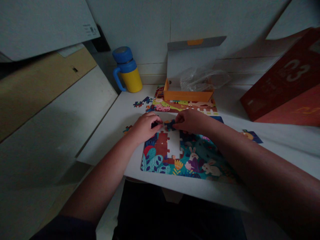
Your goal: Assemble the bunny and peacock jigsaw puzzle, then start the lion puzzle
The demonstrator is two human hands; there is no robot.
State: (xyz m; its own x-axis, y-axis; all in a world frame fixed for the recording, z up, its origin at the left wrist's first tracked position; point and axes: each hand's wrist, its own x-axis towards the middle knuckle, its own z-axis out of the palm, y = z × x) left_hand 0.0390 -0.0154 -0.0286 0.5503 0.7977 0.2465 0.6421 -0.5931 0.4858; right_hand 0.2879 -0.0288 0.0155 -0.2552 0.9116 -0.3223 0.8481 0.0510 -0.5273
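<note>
A partly assembled jigsaw puzzle (200, 153) lies on the white table, showing rabbits, flowers and leaves on a teal ground. Bare white table shows through a gap in its left half. Above this gap, my right hand (188, 120) pinches a dark blue puzzle piece (169, 125) with a touch of orange. My left hand (146, 126) is at the puzzle's upper left, thumb and forefinger curled round a dark piece and close to the other piece's left edge. My right forearm covers part of the puzzle's right side.
Loose pieces lie at the left (138, 104) and right (251, 136). Behind are a farm-scene puzzle (183, 106), an open orange box (188, 96) with a clear plastic bag (197, 80), and a blue-and-yellow mug (131, 78). A red box (280, 80) stands right; cartons (50, 96) are left.
</note>
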